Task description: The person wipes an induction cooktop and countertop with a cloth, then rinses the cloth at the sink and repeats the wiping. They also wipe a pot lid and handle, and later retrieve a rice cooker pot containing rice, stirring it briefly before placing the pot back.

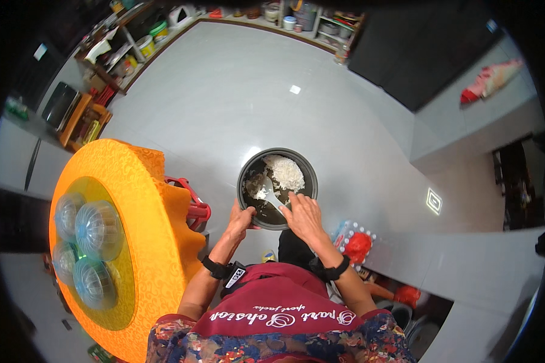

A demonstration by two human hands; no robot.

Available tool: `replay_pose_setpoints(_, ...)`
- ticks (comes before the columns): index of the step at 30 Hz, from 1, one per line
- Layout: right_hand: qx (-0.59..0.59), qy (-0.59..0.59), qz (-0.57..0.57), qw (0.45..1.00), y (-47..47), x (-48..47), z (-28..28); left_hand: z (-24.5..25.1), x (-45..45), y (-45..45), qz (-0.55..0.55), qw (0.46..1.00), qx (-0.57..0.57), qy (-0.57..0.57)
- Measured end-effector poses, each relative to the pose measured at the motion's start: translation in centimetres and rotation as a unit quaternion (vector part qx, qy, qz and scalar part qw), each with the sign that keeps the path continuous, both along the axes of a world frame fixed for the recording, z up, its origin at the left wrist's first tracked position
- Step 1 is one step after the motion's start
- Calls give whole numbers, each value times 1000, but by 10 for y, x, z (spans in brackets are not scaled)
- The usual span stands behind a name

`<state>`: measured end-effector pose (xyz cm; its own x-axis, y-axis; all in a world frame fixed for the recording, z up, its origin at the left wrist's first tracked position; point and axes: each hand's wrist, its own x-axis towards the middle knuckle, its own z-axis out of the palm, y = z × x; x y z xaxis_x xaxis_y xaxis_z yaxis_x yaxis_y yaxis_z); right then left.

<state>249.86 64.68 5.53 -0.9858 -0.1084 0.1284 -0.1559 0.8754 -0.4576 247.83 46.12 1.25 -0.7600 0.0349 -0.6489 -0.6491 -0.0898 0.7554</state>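
In front of my body I hold a dark round rice cooker pot (312,174) above the tiled floor. My left hand (241,218) grips its near left rim, the thumb over the edge. Cooked white rice (287,173) is heaped on the pot's far right side, and smaller clumps cling to the left of the inner bottom. A pale rice paddle (271,195) lies slantwise inside, some rice by its blade. My right hand (304,215) has its fingers on the paddle's handle at the near right rim; the handle's end is hidden beneath the hand.
To the left stands a round table with an orange tablecloth (156,236), bearing several clear domed covers (99,230). A red plastic stool (199,208) is tucked beside it. Bottle packs with a red bag (358,247) sit at right. Shelves (320,38) line the far wall.
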Motion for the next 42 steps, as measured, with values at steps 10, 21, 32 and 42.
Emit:
replay_pose_setpoints(10,-94,-256,138,952,-29,-240,-25,-16,-169,-13,140,990,-15,-13)
replay_pose_setpoints(21,213,-20,251,944,-86,-448,-12,-41,-333,-89,258,965,-13,-36)
replay_pose_setpoints(32,150,-11,269,951,-253,-647,-23,-16,-508,-247,236,969,-74,-3)
replay_pose_setpoints(42,86,-50,343,934,-381,-796,-17,-16,-654,-391,275,961,-43,13)
